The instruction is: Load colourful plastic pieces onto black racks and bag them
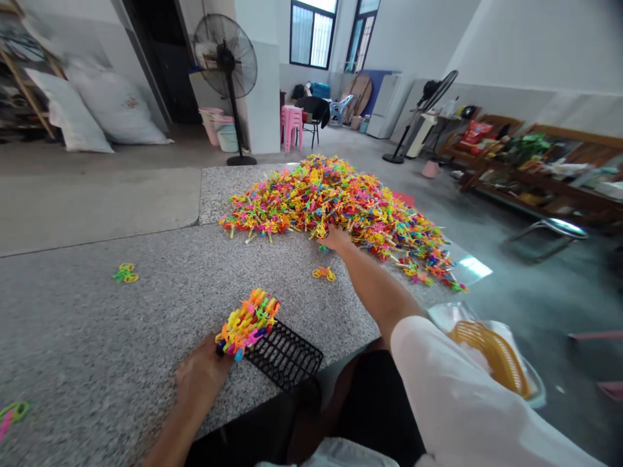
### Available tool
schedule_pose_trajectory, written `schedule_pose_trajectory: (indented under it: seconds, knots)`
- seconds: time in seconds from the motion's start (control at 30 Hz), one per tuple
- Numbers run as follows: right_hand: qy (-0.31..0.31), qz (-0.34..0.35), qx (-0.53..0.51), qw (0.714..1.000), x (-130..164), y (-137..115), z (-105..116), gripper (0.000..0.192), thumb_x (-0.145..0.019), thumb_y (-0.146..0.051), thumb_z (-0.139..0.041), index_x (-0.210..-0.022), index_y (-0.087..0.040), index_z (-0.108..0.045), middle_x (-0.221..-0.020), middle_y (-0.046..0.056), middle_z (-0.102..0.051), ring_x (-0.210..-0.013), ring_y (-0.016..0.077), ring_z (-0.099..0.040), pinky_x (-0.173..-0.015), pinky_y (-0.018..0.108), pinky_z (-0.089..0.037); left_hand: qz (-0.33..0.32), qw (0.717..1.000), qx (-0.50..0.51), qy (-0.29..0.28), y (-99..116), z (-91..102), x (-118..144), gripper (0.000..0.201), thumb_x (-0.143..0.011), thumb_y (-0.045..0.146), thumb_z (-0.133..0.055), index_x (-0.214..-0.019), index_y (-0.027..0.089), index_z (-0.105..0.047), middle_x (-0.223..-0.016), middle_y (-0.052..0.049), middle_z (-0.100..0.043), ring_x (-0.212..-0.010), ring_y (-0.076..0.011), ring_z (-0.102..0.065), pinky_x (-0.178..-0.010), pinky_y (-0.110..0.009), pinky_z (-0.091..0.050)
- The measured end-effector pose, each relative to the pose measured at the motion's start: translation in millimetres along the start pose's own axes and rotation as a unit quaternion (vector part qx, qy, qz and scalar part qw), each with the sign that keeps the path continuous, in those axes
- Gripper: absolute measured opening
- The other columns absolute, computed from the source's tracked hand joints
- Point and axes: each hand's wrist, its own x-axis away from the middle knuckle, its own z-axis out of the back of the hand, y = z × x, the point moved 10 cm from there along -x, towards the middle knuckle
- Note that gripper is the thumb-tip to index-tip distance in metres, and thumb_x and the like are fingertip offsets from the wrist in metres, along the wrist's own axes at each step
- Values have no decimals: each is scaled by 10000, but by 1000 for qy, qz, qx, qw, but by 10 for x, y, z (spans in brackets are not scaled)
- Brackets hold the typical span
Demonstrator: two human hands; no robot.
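Note:
A black plastic rack (292,353) with slotted openings lies at the near table edge. Its left end is packed with small toy bicycles (249,322) in yellow, orange, pink and green. My left hand (202,368) is closed at that end, its fingertips partly hidden by the rack and toys. My right hand (335,238) is stretched forward to the front of a large heap of colourful plastic toys (335,191). Its fingertips are lost among the toys, so what they hold cannot be seen. A loose orange and yellow toy bicycle (324,273) lies between the heap and the rack.
Another loose toy bicycle, green and yellow (125,273), lies to the left on the speckled stone table (160,324). A yellow basket (491,357) sits low at my right. Standing fans (226,58), pink stools (292,123) and a wooden bench (559,181) stand beyond.

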Motion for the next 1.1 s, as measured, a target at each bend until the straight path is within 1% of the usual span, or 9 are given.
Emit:
schedule_pose_trajectory:
  seconds: [0.17,0.27,0.37,0.47,0.6,0.67,0.77,0.87,1.1]
  knots:
    - [-72,139,24,987,314,-171,-20,783,-874,-503,-839,-1554,-204,-593,-1476,201,-675,-1356,390,-644,-1113,443,-512,-7,1000,14,-1,19,2,-7,250,-972,414,-526,-994,261,-722,-1053,-88,-812,-1036,-335,-770,-719,-353,-479]
    - [-160,219,-77,959,619,-357,-75,712,-811,-426,-909,-1458,-241,-676,-1346,118,-768,-1189,297,-735,-1010,334,-565,-1,1000,9,-2,23,8,-5,258,-969,422,-534,-1010,261,-731,-1064,-94,-813,-1043,-347,-768,-725,-361,-482]
    - [-171,208,-246,931,815,-444,26,625,-884,-419,-852,-1452,-241,-661,-1258,98,-799,-1010,210,-769,-851,267,-601,-5,1000,1,13,41,41,-2,261,-975,422,-528,-973,252,-726,-1029,-99,-807,-1023,-346,-769,-725,-359,-490]
    - [-140,179,-322,919,1001,-416,127,309,-995,-327,-705,-1272,-194,-731,-1051,72,-816,-828,154,-750,-723,221,-579,-7,1000,3,19,57,57,1,273,-981,435,-533,-954,243,-725,-1013,-104,-805,-1016,-342,-768,-723,-352,-498]
    - [-143,242,-169,945,1501,-455,-27,130,-984,-216,-672,-930,-172,-782,-859,42,-786,-807,178,-743,-744,232,-547,-5,1000,19,22,61,64,0,278,-979,438,-549,-998,238,-740,-1056,-111,-815,-1048,-341,-764,-725,-347,-493]
    - [-114,295,-78,945,1781,-518,-146,152,-990,-166,-656,-1035,-187,-799,-1018,66,-810,-961,208,-759,-861,259,-551,-6,999,22,24,61,61,-2,294,-987,452,-544,-990,236,-744,-1051,-115,-817,-1043,-341,-765,-731,-349,-492]
    - [-63,338,38,938,2039,-604,-325,429,-1035,-96,-541,-1400,-252,-703,-1375,118,-730,-1174,233,-729,-963,302,-551,-2,999,18,27,48,60,-1,325,-984,495,-560,-989,236,-756,-1038,-119,-821,-1020,-346,-766,-724,-354,-493]
    - [-71,350,120,926,2044,-621,-473,528,-1061,-98,-461,-1529,-287,-616,-1433,142,-679,-1212,258,-716,-949,333,-571,-10,999,21,38,63,80,9,321,-982,483,-566,-1039,241,-769,-1045,-113,-824,-1026,-337,-768,-726,-348,-500]
    - [-79,367,137,916,1876,-471,-437,446,-1099,-204,-498,-1507,-285,-659,-1394,123,-685,-1205,250,-704,-986,311,-536,7,999,12,31,72,86,27,323,-989,492,-557,-1018,242,-760,-1013,-122,-815,-1017,-337,-770,-738,-339,-517]
